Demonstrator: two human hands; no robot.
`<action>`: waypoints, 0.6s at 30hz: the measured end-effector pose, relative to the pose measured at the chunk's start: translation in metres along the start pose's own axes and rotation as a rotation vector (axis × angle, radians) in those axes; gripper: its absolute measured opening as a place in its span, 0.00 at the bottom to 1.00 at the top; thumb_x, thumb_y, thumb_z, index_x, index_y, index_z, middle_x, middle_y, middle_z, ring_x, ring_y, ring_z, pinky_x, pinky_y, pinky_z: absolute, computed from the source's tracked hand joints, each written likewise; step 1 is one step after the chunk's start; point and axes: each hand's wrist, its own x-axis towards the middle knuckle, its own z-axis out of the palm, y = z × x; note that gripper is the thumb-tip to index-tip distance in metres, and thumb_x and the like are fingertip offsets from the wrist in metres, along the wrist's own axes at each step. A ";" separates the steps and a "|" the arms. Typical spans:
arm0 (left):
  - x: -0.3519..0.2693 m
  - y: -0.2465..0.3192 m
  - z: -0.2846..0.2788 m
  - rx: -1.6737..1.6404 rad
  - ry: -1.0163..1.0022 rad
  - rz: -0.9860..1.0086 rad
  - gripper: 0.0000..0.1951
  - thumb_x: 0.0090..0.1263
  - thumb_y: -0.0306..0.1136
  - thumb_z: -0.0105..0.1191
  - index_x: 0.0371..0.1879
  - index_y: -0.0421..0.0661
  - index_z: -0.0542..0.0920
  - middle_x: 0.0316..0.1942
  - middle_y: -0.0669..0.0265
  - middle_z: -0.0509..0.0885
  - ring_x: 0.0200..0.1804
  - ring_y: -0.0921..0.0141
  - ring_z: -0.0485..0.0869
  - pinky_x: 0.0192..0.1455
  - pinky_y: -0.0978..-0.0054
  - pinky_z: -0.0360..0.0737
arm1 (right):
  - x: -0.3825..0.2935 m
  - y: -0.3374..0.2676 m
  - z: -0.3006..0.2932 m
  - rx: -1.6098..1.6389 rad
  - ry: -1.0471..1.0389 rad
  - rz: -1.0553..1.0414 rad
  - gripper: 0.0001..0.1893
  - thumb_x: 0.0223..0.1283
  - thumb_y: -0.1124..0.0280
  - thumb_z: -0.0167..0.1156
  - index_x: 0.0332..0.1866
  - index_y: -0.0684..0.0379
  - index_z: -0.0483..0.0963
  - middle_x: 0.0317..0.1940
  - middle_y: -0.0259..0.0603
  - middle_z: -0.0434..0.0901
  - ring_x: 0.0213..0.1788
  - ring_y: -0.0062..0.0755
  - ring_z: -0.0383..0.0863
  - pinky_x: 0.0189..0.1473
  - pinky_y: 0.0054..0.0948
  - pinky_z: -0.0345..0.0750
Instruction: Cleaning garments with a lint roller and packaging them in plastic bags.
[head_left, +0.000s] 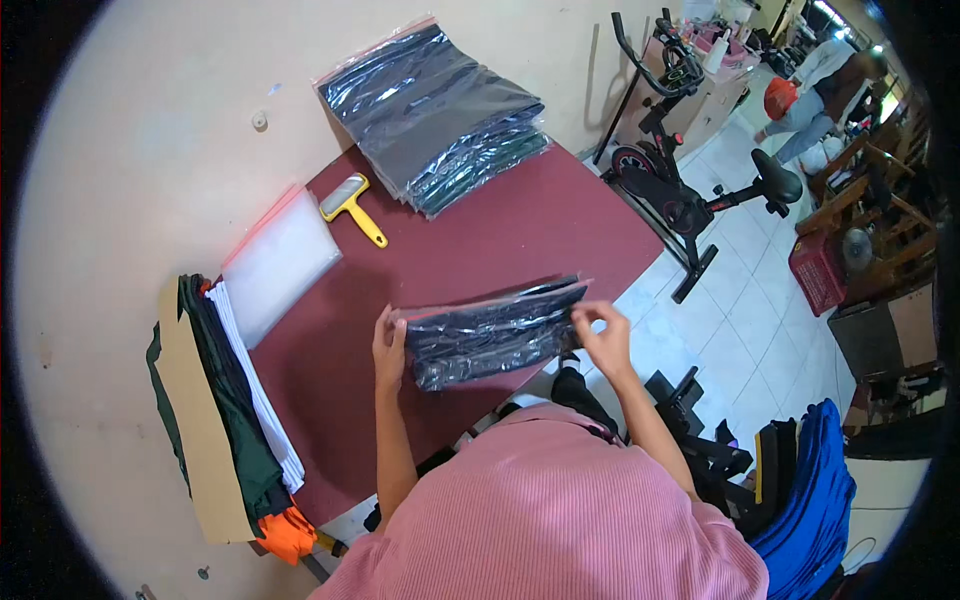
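Between my two hands is a clear plastic bag (495, 334) with dark folded fabric inside and a reddish strip along its far edge. My left hand (388, 349) grips the bag's left end, thumb on the near face. At the right end, the fingers of my right hand (606, 334) pinch the bag's upper corner. The bundle is tilted above the near edge of a maroon tabletop (465, 240). A stack of similar bagged dark garments (442, 112) lies at the table's back, against the wall.
A yellow-handled lint roller (360, 214) and flat clear bags (285, 259) lie at the left. Folded garments (232, 397) and a cardboard sheet (199, 420) line the wall side. An exercise bike (675, 172) stands beyond the right edge. Blue fabric (810, 487) hangs at lower right; a person (825, 90) bends far off.
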 end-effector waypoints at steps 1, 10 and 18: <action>-0.005 0.007 0.004 -0.005 -0.009 0.002 0.24 0.66 0.38 0.50 0.60 0.43 0.64 0.48 0.66 0.73 0.45 0.77 0.72 0.45 0.81 0.70 | 0.004 0.007 -0.004 -0.005 0.009 -0.001 0.10 0.45 0.66 0.63 0.29 0.61 0.76 0.27 0.42 0.77 0.33 0.33 0.74 0.40 0.29 0.72; -0.042 0.036 0.027 0.183 0.078 0.068 0.15 0.63 0.39 0.55 0.42 0.42 0.79 0.50 0.62 0.77 0.41 0.75 0.74 0.43 0.77 0.71 | 0.026 0.057 -0.020 -0.138 -0.358 0.147 0.19 0.43 0.61 0.66 0.31 0.64 0.68 0.24 0.44 0.74 0.27 0.29 0.74 0.30 0.28 0.71; -0.055 0.130 0.075 0.695 0.513 0.684 0.17 0.62 0.36 0.53 0.45 0.36 0.76 0.52 0.56 0.75 0.51 0.66 0.75 0.54 0.71 0.70 | 0.091 -0.005 -0.080 -0.082 -0.559 -0.146 0.07 0.44 0.81 0.55 0.30 0.64 0.67 0.23 0.43 0.73 0.28 0.28 0.76 0.30 0.23 0.72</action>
